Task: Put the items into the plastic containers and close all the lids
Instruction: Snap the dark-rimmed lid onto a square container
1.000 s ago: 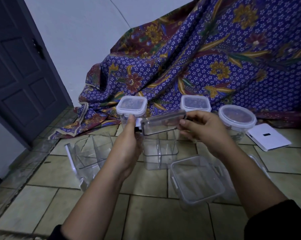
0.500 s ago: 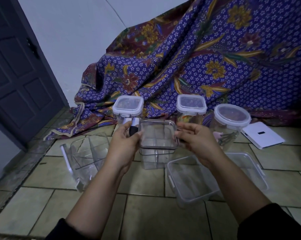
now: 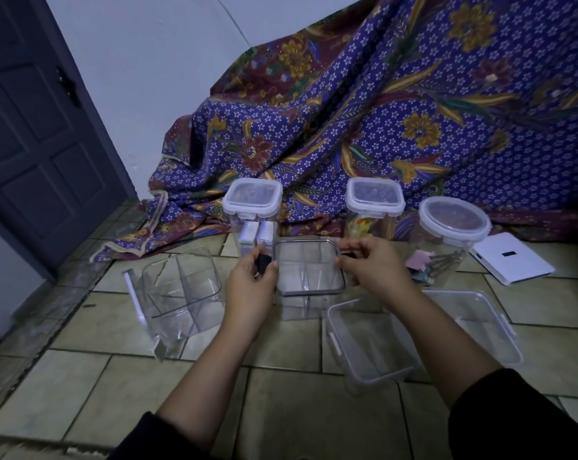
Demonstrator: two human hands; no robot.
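Containers of clear plastic stand and lie across the tiled floor (image 3: 291, 413) in front of a draped batik cloth (image 3: 397, 127). Both hands meet at the middle one, a divided clear container (image 3: 301, 303) standing upright, with a square clear lid (image 3: 309, 268) with a dark rim held level on or just above its mouth; whether the lid is fully seated cannot be told from this angle. The left hand (image 3: 251, 287) pinches the lid's left edge, thumb beside a small black tab, and the right hand (image 3: 370, 270) grips the right edge with its fingers curled over the rim.

Behind them, against the cloth, stand three containers with their lids on: a square one (image 3: 252, 207) holding white blocks, a second square one (image 3: 374, 204) with colourful pieces inside, and a round jar (image 3: 453, 234) with pink and dark items at its bottom. To the left, a second divided container (image 3: 181, 293) lies tipped on its side, open and without contents. Just beside the right forearm sits an open rectangular tub (image 3: 364, 343) with side clips, and further right lies its flat clear lid (image 3: 480, 323), apart from it. A white flat device (image 3: 513, 257) rests on the tiles near the round jar. At the far left is a dark panelled door (image 3: 38, 127).
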